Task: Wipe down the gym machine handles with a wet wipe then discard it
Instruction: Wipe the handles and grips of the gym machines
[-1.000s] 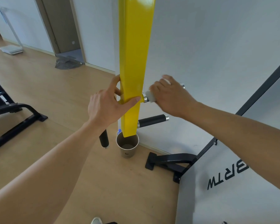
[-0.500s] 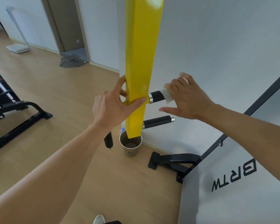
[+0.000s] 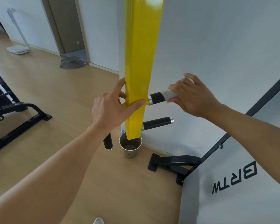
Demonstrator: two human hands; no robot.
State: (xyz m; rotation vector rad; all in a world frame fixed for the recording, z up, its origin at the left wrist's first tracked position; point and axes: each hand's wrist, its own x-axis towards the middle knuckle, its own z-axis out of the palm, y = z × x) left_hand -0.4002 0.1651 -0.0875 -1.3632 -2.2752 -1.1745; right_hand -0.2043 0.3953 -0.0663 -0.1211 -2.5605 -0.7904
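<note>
A yellow upright post [image 3: 141,65] of the gym machine carries black handles with silver end caps. My left hand [image 3: 113,109] grips the post at mid-height. My right hand [image 3: 191,96] holds a white wet wipe [image 3: 169,95] wrapped around the outer part of the upper right handle [image 3: 156,98], whose inner black section shows bare. A lower right handle [image 3: 158,122] sticks out below it. Another handle [image 3: 108,142] points down at the left of the post's base.
A metal cup [image 3: 131,147] stands on the wooden floor under the post's end. A black machine foot [image 3: 171,162] and a grey panel lettered BRTW [image 3: 233,180] lie at the right. Another black frame [image 3: 19,120] sits at the left. White wall behind.
My right hand has slid the wipe outward along the upper right handle, away from the post, baring the handle's inner black part. My left hand has stayed on the post.
</note>
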